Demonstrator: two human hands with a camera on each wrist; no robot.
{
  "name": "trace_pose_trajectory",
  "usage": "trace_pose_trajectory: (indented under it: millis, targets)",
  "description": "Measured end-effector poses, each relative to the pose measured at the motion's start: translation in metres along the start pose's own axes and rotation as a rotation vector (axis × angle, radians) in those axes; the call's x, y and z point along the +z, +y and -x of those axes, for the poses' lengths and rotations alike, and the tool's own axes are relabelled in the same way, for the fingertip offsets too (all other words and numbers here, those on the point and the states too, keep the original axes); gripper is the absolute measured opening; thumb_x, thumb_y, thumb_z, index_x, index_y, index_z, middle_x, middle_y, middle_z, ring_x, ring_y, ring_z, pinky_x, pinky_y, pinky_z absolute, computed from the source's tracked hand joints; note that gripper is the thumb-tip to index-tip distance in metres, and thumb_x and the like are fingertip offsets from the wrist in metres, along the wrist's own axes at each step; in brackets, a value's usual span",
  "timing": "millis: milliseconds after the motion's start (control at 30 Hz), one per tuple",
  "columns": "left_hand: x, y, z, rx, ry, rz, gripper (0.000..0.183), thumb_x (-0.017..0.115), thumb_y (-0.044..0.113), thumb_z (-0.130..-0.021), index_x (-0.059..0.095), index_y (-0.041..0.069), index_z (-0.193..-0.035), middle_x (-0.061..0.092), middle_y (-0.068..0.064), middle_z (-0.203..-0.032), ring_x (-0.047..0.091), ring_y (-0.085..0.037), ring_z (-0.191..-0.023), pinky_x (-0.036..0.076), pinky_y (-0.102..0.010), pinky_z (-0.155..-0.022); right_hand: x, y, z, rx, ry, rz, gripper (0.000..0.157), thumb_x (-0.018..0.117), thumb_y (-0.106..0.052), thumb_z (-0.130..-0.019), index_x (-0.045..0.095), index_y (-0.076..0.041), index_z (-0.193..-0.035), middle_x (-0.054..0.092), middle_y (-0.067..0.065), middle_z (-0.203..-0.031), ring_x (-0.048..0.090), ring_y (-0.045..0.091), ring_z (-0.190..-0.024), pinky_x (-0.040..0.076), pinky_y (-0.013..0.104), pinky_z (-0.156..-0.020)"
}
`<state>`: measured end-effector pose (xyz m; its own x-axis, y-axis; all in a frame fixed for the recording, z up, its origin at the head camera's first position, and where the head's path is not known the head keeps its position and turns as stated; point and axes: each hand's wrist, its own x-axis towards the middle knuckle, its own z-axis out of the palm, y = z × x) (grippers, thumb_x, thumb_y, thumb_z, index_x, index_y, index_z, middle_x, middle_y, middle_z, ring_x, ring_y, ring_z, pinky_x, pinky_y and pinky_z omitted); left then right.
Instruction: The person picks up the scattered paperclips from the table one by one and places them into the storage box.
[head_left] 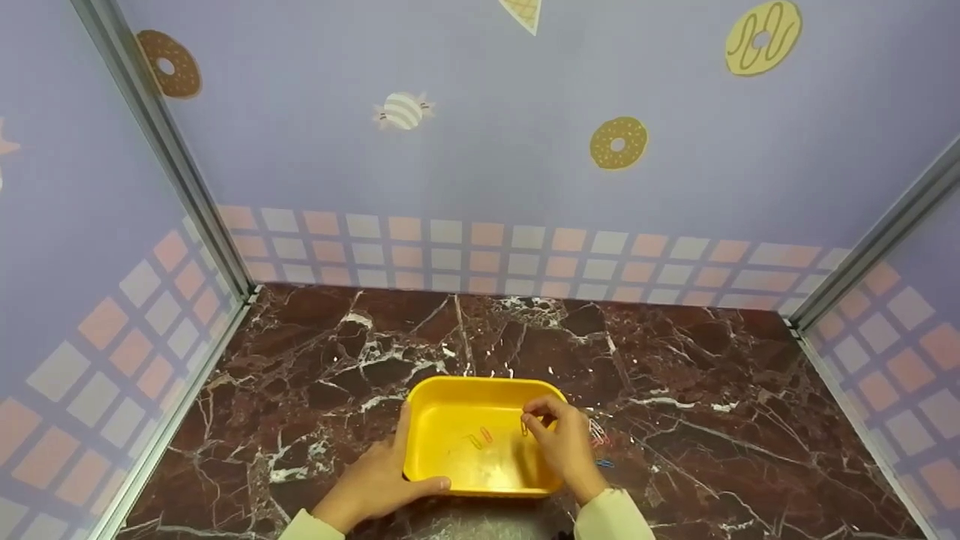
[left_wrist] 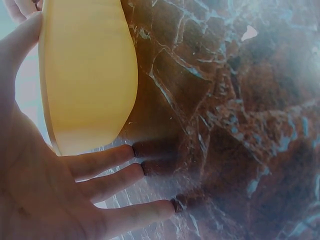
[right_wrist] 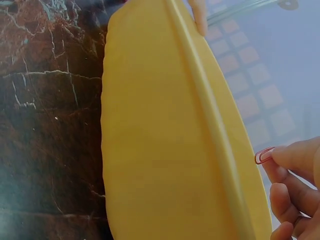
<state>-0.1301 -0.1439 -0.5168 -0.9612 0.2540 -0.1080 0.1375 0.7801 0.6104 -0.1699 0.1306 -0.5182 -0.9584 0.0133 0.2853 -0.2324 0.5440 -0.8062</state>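
A yellow plastic bin (head_left: pixel 480 490) sits on the dark marbled table. My left hand (head_left: pixel 382 474) rests along its left side, thumb over the front rim. In the left wrist view, straight, spread fingers (left_wrist: pixel 107 182) reach under and past the bin's corner. Over the bin's right part, my right hand (head_left: pixel 566 442) pinches a small paper clip (right_wrist: pixel 263 155) between thumb and forefinger; it looks red in the right wrist view. On the bin's floor lie a red paper clip (head_left: pixel 486 435) and a yellow paper clip (head_left: pixel 475 442).
Beside the bin's right wall, partly behind my right hand, are several loose paper clips (head_left: pixel 598 431), with a blue paper clip (head_left: pixel 604 463) nearer me. Purple panels with printed sweets (head_left: pixel 405 111) and metal corner posts (head_left: pixel 176 172) enclose the table at the back and sides.
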Motion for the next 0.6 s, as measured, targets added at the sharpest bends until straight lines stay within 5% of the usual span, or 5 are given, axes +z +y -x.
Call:
trace_pose_trajectory:
  millis: [333,600]
  targets:
    - [0.001,0.003,0.002,-0.013,-0.007,-0.004,0.131,0.070,0.073,-0.067,-0.004,0.011,-0.156,0.052,-0.033,-0.132,0.059,-0.046,-0.108,0.049,-0.063,-0.087,0.006,-0.006,0.001,0.041,-0.036,-0.010,0.004,0.072,-0.007,-0.084,0.070,-0.010,-0.086,0.071,0.001,-0.081,0.058,0.008,-0.070,0.047,0.017,-0.063]
    - [-0.001,0.001,0.001,0.014,0.002,-0.008,0.129,0.072,0.069,-0.069,-0.004,0.012,-0.156,0.058,-0.029,-0.126,0.061,-0.041,-0.104,0.051,-0.060,-0.084,-0.005,-0.001,-0.003,-0.039,0.060,-0.011,0.007,0.074,-0.002,-0.082,0.070,-0.007,-0.085,0.071,0.003,-0.080,0.059,0.009,-0.069,0.051,0.026,-0.063]
